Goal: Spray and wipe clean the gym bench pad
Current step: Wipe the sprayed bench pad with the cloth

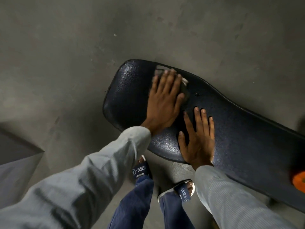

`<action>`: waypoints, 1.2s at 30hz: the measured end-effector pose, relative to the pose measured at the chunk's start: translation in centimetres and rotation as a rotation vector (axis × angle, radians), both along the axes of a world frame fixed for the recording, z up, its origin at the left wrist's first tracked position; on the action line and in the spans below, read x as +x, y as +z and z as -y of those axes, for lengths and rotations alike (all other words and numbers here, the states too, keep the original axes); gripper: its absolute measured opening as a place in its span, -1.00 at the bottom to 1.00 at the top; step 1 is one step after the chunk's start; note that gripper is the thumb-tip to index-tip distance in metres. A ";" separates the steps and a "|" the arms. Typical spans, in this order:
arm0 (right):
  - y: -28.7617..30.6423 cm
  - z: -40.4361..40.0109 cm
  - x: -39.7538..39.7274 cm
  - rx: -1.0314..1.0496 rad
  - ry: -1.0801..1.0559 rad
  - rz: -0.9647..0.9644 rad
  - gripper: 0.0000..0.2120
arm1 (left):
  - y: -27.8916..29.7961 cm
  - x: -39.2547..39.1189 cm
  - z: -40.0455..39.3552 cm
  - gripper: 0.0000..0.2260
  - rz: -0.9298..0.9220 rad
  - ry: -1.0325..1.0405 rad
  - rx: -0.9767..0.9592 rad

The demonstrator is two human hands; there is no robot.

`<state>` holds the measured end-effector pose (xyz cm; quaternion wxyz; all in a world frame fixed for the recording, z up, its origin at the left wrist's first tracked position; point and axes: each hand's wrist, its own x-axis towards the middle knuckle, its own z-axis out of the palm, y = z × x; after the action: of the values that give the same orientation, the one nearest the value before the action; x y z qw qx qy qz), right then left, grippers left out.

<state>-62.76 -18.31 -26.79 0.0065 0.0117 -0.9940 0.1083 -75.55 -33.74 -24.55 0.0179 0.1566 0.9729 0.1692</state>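
My left hand (163, 100) flat, pressing grey cloth (159, 71) (blurred) onto black bench pad (239, 129); right hand (198, 139) open, fingers spread, braced beside.

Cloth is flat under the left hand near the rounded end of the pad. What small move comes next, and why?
Probably sweep the left hand, palm flat on the cloth, toward the rounded end of the bench pad. That end lies bare beyond the hand, so it seems the nearest stretch left to wipe, and the right hand is braced flat on the pad beside it.
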 end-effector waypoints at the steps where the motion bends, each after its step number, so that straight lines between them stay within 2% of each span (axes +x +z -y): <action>1: -0.1 -0.1 -0.1 -0.003 0.002 0.007 -0.34 | 0.0 1.0 -0.5 -0.44 0.018 -0.056 0.018; 4: -0.2 -0.3 -0.3 -0.009 0.018 0.022 -0.33 | 0.5 2.7 -0.2 -0.45 0.078 -0.086 0.162; 6: 0.3 -0.2 0.1 -0.124 -0.039 -0.005 -0.40 | 1.1 2.5 1.9 -0.46 0.062 -0.012 0.290; 9: 1.9 0.9 -0.8 -0.349 -0.194 -0.144 -0.55 | 0.3 1.2 6.1 -0.47 -0.038 0.189 0.256; 12: 2.8 4.2 -5.2 -0.212 -0.055 -0.127 -0.51 | -1.4 1.0 7.6 -0.46 -0.034 0.199 0.177; 15: 2.3 7.5 -10.2 -0.062 0.125 -0.064 -0.43 | -1.7 1.1 7.4 -0.46 -0.049 0.146 0.191; 17: 1.5 7.7 -12.6 -0.015 0.151 -0.068 -0.42 | -1.8 0.9 7.3 -0.46 -0.062 0.117 0.144; 19: 1.4 6.1 -14.2 -0.001 0.104 -0.065 -0.43 | -1.8 0.7 7.2 -0.46 -0.059 0.094 0.046; 21: 1.7 4.1 -13.7 0.018 -0.038 -0.037 -0.43 | -1.5 0.6 6.9 -0.45 -0.046 0.102 -0.021; 25: 2.4 4.0 -6.3 0.010 -0.304 0.080 -0.42 | -1.5 0.6 6.8 -0.45 -0.042 0.129 -0.047; 28: 2.4 6.5 -4.5 0.032 -0.231 0.132 -0.42 | -1.5 0.6 6.7 -0.46 -0.030 0.119 -0.052; 32: 1.7 4.5 -10.1 -0.007 -0.052 0.079 -0.44 | -1.9 0.6 6.9 -0.46 -0.056 0.119 -0.063; 34: 1.2 1.3 -11.8 0.017 -0.153 0.059 -0.44 | -1.9 0.7 6.7 -0.46 -0.066 0.125 -0.057; 36: 1.4 -1.2 -10.5 0.020 -0.382 0.068 -0.44 | -1.8 0.7 6.6 -0.46 -0.070 0.128 -0.058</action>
<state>-73.27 -17.15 -25.39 -0.0066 -0.1808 -0.9788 0.0957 -74.87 -40.37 -26.30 -0.0223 0.0991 0.9854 0.1363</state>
